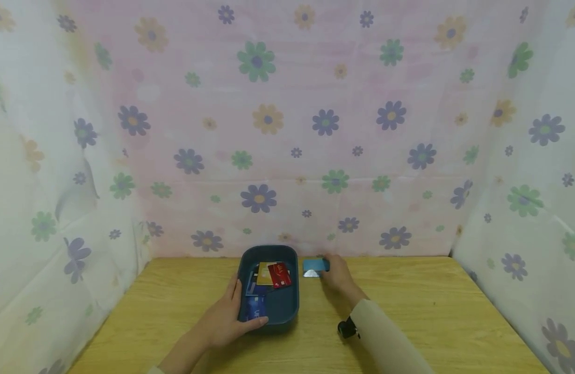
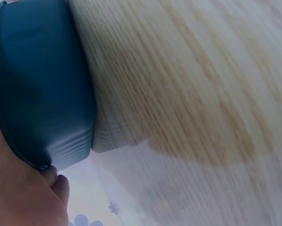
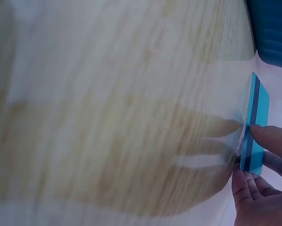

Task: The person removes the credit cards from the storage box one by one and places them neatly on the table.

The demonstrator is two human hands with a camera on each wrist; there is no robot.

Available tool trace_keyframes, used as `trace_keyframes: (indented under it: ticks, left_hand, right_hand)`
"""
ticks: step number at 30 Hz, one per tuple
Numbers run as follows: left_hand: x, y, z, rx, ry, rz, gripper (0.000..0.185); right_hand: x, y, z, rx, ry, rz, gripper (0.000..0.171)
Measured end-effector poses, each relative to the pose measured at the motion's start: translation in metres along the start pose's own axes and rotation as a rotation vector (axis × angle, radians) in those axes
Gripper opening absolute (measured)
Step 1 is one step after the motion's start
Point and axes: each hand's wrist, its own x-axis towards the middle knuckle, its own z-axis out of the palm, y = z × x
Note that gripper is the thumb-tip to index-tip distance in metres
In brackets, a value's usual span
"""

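Observation:
A dark blue-green plastic basin [image 1: 283, 310] stands on the wooden table with several bank cards in it. Among them are a red card [image 1: 280, 275], a yellow card [image 1: 263, 274] and a blue card [image 1: 256, 306]. My left hand [image 1: 222, 319] grips the basin's left side, thumb over the near rim; the left wrist view shows its outer wall [image 2: 46, 75]. To the right of the basin, my right hand [image 1: 338, 276] pinches a light blue card [image 1: 311, 265]. In the right wrist view this card [image 3: 257, 113] has a dark stripe and is tilted up, close to the tabletop.
The wooden table [image 1: 432, 311] meets a flower-patterned cloth [image 1: 296, 104] behind, with more cloth on both sides. A small black device [image 1: 347, 328] sits at my right wrist. Reflections of hand and card show on the glossy tabletop.

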Motion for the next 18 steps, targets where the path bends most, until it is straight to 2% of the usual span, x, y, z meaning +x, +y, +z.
trace_keyframes:
  ticks: [13,18]
  left_hand:
    - [0.0003,0.0023,-0.0023,-0.001,-0.005,-0.003,0.128]
    - [-0.0013,0.0006,-0.0015,-0.004,-0.009,0.002,0.128]
  right_hand:
    - [0.0031,-0.0019,-0.0042,-0.072,-0.101,0.002,0.051]
    - [0.0038,-0.0031,-0.0053,-0.062,-0.138,0.038,0.053]
